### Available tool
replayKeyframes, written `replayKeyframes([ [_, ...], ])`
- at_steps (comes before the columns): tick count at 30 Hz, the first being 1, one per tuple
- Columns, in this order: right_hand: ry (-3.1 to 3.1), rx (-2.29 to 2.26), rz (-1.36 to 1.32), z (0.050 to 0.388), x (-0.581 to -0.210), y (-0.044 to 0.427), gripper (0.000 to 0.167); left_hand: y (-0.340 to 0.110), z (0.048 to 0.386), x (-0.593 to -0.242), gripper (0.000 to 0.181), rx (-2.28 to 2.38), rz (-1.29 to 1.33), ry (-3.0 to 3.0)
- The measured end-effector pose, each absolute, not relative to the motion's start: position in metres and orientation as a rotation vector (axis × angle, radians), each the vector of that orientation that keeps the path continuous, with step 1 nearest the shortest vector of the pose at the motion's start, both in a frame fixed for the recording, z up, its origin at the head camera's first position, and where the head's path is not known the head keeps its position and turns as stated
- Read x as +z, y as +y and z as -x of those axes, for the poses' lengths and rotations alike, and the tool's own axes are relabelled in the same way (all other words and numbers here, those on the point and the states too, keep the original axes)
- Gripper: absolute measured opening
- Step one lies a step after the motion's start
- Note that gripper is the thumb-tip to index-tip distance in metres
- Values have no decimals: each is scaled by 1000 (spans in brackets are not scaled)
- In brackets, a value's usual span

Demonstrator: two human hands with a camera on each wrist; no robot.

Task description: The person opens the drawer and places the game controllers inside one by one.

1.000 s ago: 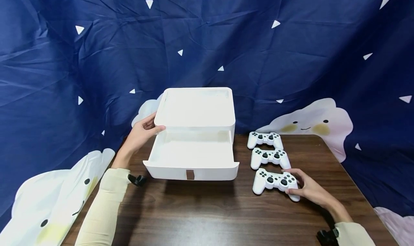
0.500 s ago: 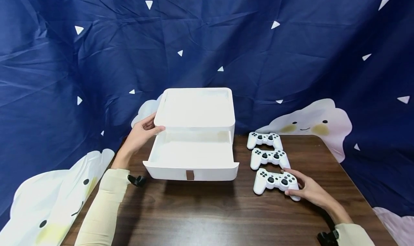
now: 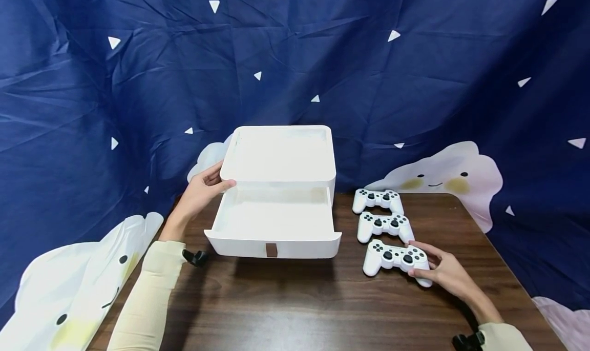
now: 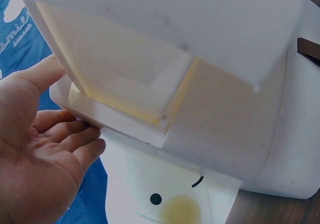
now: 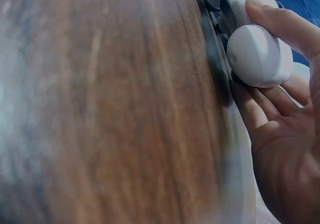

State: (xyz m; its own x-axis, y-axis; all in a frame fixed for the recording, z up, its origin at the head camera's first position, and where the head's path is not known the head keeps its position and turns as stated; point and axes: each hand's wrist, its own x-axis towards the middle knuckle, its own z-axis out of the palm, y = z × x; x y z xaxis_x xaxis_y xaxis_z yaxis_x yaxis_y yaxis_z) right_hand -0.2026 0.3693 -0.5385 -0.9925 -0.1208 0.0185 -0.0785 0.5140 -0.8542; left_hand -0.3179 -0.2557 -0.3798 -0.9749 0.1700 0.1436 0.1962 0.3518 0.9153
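A white drawer box [image 3: 278, 153] stands on the table with its drawer [image 3: 272, 247] pulled out; nothing shows inside the drawer. My left hand [image 3: 197, 193] holds the box at its left front corner, thumb on the front edge and fingers along the side. In the left wrist view, the left hand [image 4: 47, 149] lies against the box's side wall [image 4: 120, 116]. On the right, my right hand [image 3: 444, 270] grips the right end of the nearest white game controller [image 3: 374, 261]. The right wrist view shows the thumb over that controller's grip [image 5: 257, 56], with fingers below it.
Two more white game controllers [image 3: 378, 198] [image 3: 384, 227] lie in a row behind the nearest one. A blue curtain [image 3: 295, 59] with white triangles and clouds hangs behind the brown wooden table [image 3: 286, 305]. A brown tab [image 3: 271, 250] sits on the drawer front.
The nearest game controller has shifted slightly to the right together with my right hand. My left hand keeps its hold on the box.
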Motion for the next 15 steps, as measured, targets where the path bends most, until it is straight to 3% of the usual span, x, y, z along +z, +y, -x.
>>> replayKeyframes([
  [15, 2826, -1406, 117, 205, -519, 376, 78, -256, 317, -380, 90, -1729, 341, -2575],
])
